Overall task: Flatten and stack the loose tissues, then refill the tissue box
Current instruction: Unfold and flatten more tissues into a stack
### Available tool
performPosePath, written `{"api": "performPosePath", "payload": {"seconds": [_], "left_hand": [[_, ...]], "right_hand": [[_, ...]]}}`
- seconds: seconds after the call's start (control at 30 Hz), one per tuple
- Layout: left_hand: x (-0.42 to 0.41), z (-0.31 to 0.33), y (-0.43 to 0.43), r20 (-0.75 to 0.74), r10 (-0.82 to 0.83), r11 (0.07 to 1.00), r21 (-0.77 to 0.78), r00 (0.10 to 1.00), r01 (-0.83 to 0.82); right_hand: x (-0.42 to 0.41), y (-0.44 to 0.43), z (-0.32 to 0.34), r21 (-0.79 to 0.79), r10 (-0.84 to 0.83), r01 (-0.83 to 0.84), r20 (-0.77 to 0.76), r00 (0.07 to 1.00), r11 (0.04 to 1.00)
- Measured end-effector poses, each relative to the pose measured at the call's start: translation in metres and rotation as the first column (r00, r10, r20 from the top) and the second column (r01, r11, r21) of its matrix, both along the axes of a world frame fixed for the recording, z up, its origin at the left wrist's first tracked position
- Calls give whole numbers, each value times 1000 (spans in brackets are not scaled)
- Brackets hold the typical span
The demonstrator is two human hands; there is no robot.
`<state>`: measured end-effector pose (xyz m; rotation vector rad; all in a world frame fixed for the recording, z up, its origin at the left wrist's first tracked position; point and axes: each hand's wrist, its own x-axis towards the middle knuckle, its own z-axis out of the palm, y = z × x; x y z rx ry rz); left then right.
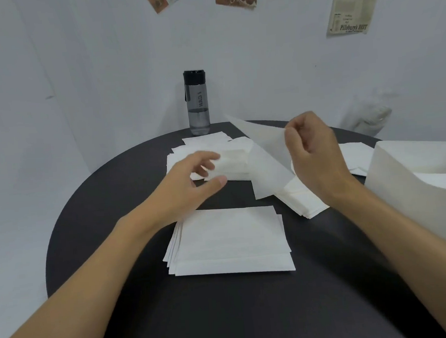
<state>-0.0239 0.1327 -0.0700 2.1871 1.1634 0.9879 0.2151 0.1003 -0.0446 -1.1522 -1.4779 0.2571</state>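
While right hand [313, 149] pinches a tissue [265, 155] edge — lifted — left hand [193, 178] hangs spread.

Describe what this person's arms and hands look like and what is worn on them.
Both arms are bare as far as the view shows, no sleeves. Left hand and right hand are ungloved; no ring, watch or band visible.

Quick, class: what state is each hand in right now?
Left hand: open, fingers relaxed beside the loose white paper tissues.
Right hand: closed, pinching one lifted thin white tissue sheet.
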Motion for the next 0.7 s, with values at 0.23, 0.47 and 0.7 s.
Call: {"api": "performPosePath", "payload": {"seconds": [0.23, 0.47, 0.7], "left_hand": [[5, 16, -7, 493, 13, 988, -142, 870, 66], [11, 16, -15, 562, -1, 994, -93, 827, 64], [4, 21, -15, 498, 47, 989, -145, 866, 29]], "right_hand": [[-9, -11, 12, -20, 161, -173, -276, 948, 985], [-11, -10, 10, 24, 101, -98, -279, 955, 995], [-1, -9, 11, 50, 194, -188, -266, 944, 981]]}}
